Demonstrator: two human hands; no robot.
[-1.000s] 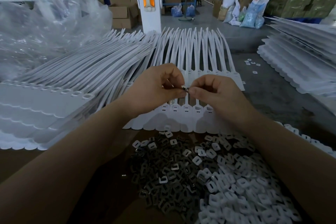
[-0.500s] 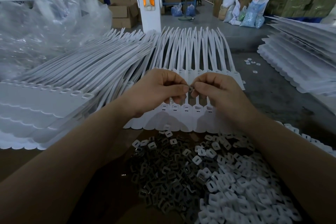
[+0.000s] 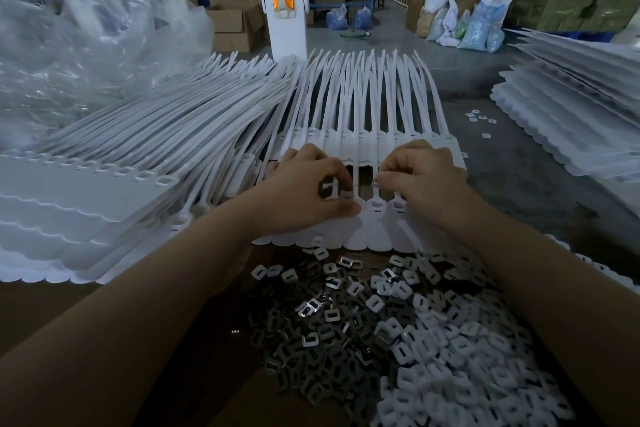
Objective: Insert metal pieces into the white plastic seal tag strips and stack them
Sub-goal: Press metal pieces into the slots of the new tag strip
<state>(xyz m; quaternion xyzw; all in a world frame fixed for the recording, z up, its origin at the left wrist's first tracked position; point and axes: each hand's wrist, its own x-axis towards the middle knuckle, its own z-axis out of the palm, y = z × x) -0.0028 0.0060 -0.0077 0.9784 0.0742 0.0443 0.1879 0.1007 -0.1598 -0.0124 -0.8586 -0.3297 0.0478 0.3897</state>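
Across the middle of the bench lay a fanned stack of white seal tag strips (image 3: 363, 107), tails pointing far, with another tall stack (image 3: 79, 204) at the left and a third (image 3: 568, 114) at the right. Nearest the camera spread a heap of dark metal pieces (image 3: 311, 329), merging rightward into white plastic caps (image 3: 460, 364). Both hands rested on the top strip's heads: the left hand (image 3: 304, 191) curled round a strip's neck, the right hand (image 3: 422, 177) pinching something small and shiny, seemingly a metal piece (image 3: 375, 183), just above a tag head (image 3: 375, 206).
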